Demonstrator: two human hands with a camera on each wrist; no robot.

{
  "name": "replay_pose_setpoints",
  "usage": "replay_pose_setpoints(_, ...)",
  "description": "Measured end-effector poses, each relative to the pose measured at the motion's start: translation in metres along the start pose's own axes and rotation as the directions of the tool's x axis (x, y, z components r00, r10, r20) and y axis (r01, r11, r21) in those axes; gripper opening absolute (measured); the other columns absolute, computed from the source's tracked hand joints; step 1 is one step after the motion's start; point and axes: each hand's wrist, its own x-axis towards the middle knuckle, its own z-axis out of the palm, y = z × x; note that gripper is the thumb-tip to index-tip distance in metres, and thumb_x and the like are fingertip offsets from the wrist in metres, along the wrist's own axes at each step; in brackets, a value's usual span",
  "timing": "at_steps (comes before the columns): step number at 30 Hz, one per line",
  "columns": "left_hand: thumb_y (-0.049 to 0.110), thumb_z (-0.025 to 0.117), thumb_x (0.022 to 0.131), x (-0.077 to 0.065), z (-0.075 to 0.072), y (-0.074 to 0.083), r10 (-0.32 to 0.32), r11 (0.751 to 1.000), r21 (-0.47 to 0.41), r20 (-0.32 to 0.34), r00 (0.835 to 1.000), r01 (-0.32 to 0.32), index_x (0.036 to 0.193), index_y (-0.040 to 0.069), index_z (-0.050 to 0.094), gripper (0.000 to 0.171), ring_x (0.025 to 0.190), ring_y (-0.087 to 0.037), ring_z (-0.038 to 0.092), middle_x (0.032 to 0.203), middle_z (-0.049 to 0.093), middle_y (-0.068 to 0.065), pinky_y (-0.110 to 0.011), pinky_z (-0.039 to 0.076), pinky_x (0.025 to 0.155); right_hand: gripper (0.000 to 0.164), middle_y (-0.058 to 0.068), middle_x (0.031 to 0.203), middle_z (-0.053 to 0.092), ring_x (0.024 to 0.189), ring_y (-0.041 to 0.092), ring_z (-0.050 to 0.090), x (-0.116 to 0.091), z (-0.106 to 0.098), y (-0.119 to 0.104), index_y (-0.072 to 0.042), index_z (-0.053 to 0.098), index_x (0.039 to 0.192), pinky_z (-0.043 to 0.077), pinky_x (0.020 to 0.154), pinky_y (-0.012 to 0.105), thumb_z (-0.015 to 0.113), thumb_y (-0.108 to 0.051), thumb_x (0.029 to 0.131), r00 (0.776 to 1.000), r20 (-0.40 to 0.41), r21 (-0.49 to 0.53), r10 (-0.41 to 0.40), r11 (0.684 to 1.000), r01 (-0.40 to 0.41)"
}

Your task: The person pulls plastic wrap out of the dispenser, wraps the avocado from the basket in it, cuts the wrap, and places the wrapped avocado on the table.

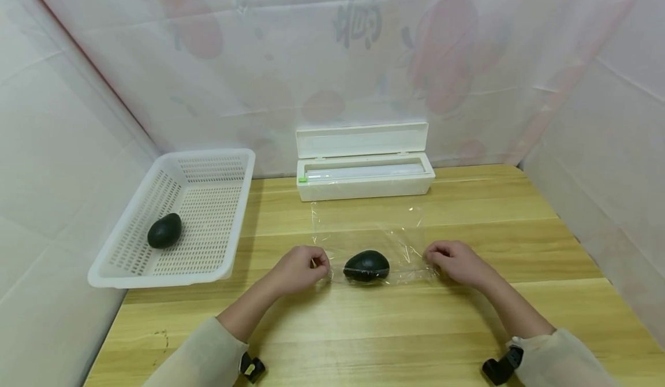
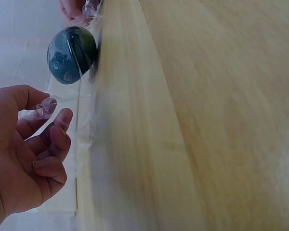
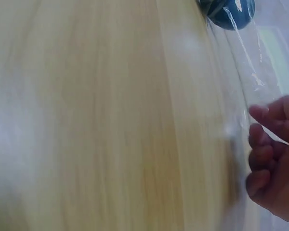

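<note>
Head view: the left hand (image 1: 301, 268) and right hand (image 1: 459, 263) are set well apart over the worktop (image 1: 389, 329), each with its grip clamped on a near corner of clear film (image 1: 374, 225). Between them, nearer the left hand, an avocado (image 1: 366, 264) lies on its side, with film across its near face; whether film also runs beneath it, I cannot tell. The sheet stretches back to a white box (image 1: 363, 189), whose lid (image 1: 362, 140) stands open and which has a roll (image 1: 366, 171) inside. To the left, a white basket (image 1: 161, 280) holds a second avocado (image 1: 165, 231) against its left side. A printed curtain (image 1: 312, 58) hangs behind.

Left wrist view: the left thumb and forefinger pinch bunched film, the other fingers curled loosely below. The avocado is just past the fingertips, film creased over its skin. At the top edge, part of the right hand shows beside more gathered film.

Right wrist view: the right thumb and forefinger come together at the film's edge, the rest bent; this view is blurred. The avocado, partly cut off at the top, lies well apart from this hand, with shiny film creases running from it.
</note>
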Motion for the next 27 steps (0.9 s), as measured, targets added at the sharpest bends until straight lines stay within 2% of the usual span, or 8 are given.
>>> replay_pose_setpoints(3,0.016,0.059,0.091,0.000,0.000,0.001,-0.003,1.000,-0.014,0.005,1.000,0.003,0.084,0.015,0.069,0.012,0.056,-0.007,0.051,0.077,0.067,0.005,-0.024,0.044,0.053,0.024,0.002,0.095,0.067,0.081,0.015,0.054,-0.002,0.005,-0.011,-0.010,0.071,0.107,0.047,0.069,0.028,0.054,-0.027,0.102,0.993,-0.115,-0.049,-0.040,0.998,0.035)
replay_pose_setpoints(6,0.016,0.059,0.092,0.000,0.001,0.002,-0.006,1.000,-0.023,0.008,1.000,0.006,0.084,0.014,0.069,0.013,0.057,-0.008,0.051,0.078,0.068,0.004,-0.024,0.044,0.053,0.027,0.000,0.100,0.064,0.081,0.015,0.054,-0.004,0.014,-0.031,-0.011,0.069,0.112,0.049,0.068,0.028,0.061,-0.032,0.098,0.974,-0.171,-0.111,-0.150,0.985,0.132)
replay_pose_setpoints(10,0.016,0.059,0.092,0.000,0.002,0.002,-0.013,0.999,-0.037,0.007,1.000,0.014,0.084,0.014,0.069,0.013,0.060,-0.009,0.053,0.079,0.067,0.005,-0.025,0.046,0.053,0.044,0.000,0.118,0.060,0.100,0.020,0.059,-0.004,0.031,-0.056,-0.015,0.066,0.122,0.054,0.083,0.040,0.070,-0.044,0.089,0.931,-0.101,-0.220,-0.351,0.921,0.323)
replay_pose_setpoints(13,0.016,0.059,0.092,0.000,0.002,0.001,-0.017,0.999,-0.048,0.007,1.000,0.018,0.085,0.014,0.070,0.013,0.063,-0.010,0.055,0.079,0.067,0.004,-0.026,0.047,0.054,0.053,0.002,0.127,0.058,0.116,0.024,0.056,-0.002,0.043,-0.068,-0.018,0.065,0.126,0.051,0.094,0.047,0.073,-0.049,0.084,0.898,-0.031,-0.269,-0.438,0.869,0.415)
replay_pose_setpoints(16,0.016,0.058,0.092,0.000,0.002,0.001,-0.017,0.998,-0.052,0.006,1.000,0.018,0.085,0.014,0.070,0.014,0.066,-0.011,0.056,0.079,0.067,0.004,-0.026,0.048,0.056,0.047,0.001,0.126,0.059,0.116,0.023,0.056,-0.001,0.051,-0.073,-0.020,0.066,0.125,0.052,0.093,0.046,0.074,-0.045,0.085,0.887,-0.009,-0.286,-0.461,0.851,0.440)
replay_pose_setpoints(20,0.018,0.058,0.093,-0.001,0.001,-0.001,-0.026,0.998,-0.056,0.002,1.000,0.026,0.085,0.014,0.070,0.014,0.069,-0.011,0.058,0.081,0.068,0.002,-0.027,0.049,0.059,0.035,-0.004,0.118,0.061,0.108,0.016,0.058,0.000,0.056,-0.074,-0.019,0.068,0.120,0.053,0.088,0.042,0.074,-0.033,0.088,0.889,-0.026,-0.255,-0.457,0.863,0.437)
replay_pose_setpoints(23,0.020,0.059,0.092,-0.001,-0.003,-0.002,-0.044,0.997,-0.056,-0.010,0.999,0.043,0.087,0.016,0.071,0.014,0.071,-0.011,0.058,0.082,0.067,0.003,-0.027,0.050,0.060,0.034,-0.006,0.116,0.061,0.106,0.013,0.059,0.000,0.056,-0.075,-0.019,0.068,0.121,0.054,0.087,0.039,0.072,-0.033,0.090,0.897,-0.027,-0.228,-0.440,0.877,0.423)
replay_pose_setpoints(27,0.024,0.063,0.091,-0.002,-0.011,0.006,-0.048,0.999,0.004,-0.087,0.995,0.049,0.088,0.020,0.070,0.009,0.066,-0.012,0.056,0.084,0.065,0.009,-0.028,0.048,0.058,0.035,-0.007,0.116,0.060,0.105,0.012,0.060,0.002,0.055,-0.078,-0.020,0.067,0.124,0.054,0.089,0.039,0.068,-0.036,0.093,0.906,-0.022,-0.210,-0.422,0.888,0.409)
